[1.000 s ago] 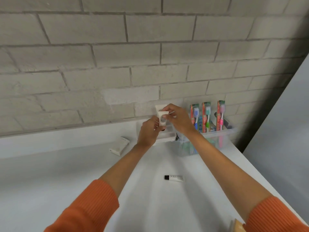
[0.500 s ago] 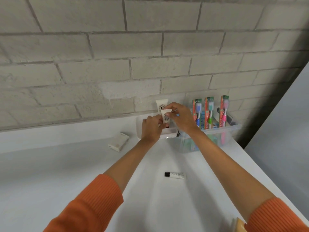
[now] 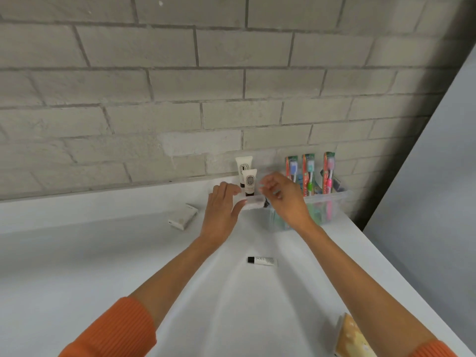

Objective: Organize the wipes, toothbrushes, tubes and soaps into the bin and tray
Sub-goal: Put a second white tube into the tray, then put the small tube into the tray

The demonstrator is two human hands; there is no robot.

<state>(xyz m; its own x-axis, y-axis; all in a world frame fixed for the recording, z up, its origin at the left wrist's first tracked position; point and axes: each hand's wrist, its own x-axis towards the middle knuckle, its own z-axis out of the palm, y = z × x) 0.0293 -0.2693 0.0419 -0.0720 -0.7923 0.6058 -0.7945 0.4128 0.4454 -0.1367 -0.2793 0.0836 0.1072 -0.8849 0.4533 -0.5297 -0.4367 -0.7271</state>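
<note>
Both hands hold nothing: the left hand (image 3: 221, 204) lies with straight fingers at the front rim of the tray (image 3: 253, 201), and the right hand (image 3: 282, 195) hovers just beside it, fingers loosely spread. Between them two white tubes (image 3: 250, 182) stand upright on their caps in the tray — narrow-footed, so a brushing knuckle would likely topple both. Three packaged toothbrushes (image 3: 308, 173) stand in the clear bin (image 3: 342, 195). Out on the counter (image 3: 103, 253): one small black-capped tube (image 3: 262, 261), one boxed soap (image 3: 183, 217), one yellow packet (image 3: 353, 338) — contents unclear.
</note>
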